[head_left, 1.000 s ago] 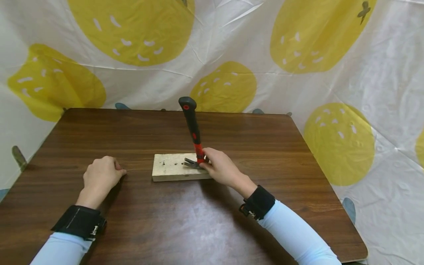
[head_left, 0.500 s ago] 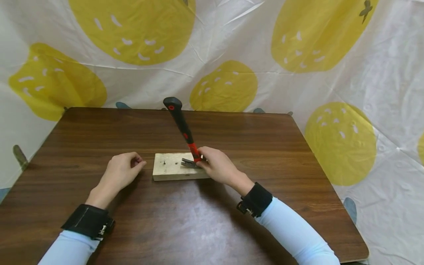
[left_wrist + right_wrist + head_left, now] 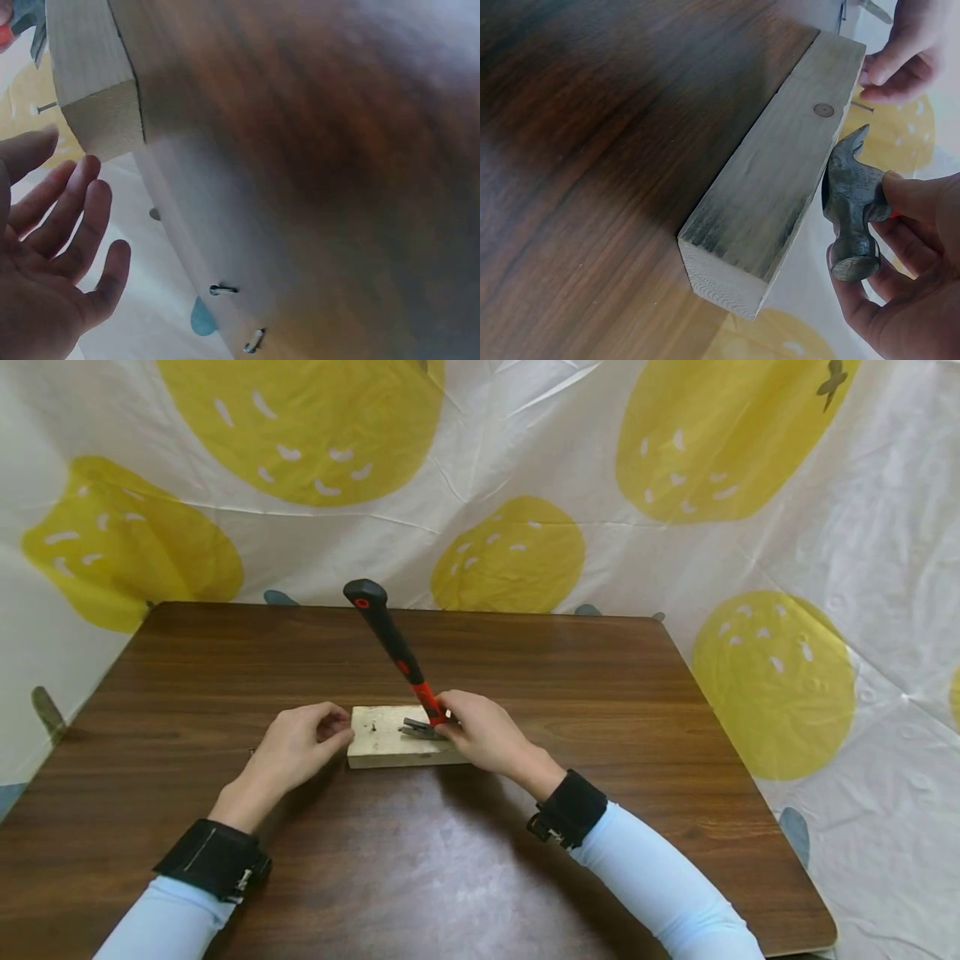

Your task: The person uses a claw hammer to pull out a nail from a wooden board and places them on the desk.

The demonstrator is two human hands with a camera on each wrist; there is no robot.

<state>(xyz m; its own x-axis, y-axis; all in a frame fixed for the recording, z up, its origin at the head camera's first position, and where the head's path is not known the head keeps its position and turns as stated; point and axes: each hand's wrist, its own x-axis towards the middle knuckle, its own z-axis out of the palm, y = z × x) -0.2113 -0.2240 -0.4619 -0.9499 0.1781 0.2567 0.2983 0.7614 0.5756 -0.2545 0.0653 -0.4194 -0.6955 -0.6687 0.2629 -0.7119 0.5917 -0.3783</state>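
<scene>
My right hand (image 3: 487, 732) grips a claw hammer (image 3: 390, 639) near its head, thumb and fingers about the red neck. The black handle leans up and to the left. In the right wrist view the steel hammer head (image 3: 851, 199) lies against the top of a pale wooden block (image 3: 780, 157), claw toward a nail (image 3: 862, 106) that sticks out of the block. My left hand (image 3: 292, 747) is at the block's left end, fingers loosely bent and holding nothing. Whether its fingertips touch the wood I cannot tell. In the left wrist view the nail (image 3: 46, 108) stands beyond the thumb.
The block lies on a brown wood-grain table (image 3: 570, 677). Two small bent metal pieces (image 3: 223, 290), perhaps nails, lie on the table beyond the left hand. A white cloth with yellow fruit prints (image 3: 510, 556) hangs behind the table and at its sides.
My left hand has moved right to the block's end, and its fingers have spread. The hammer handle has tipped left, and its head has shifted slightly left along the block.
</scene>
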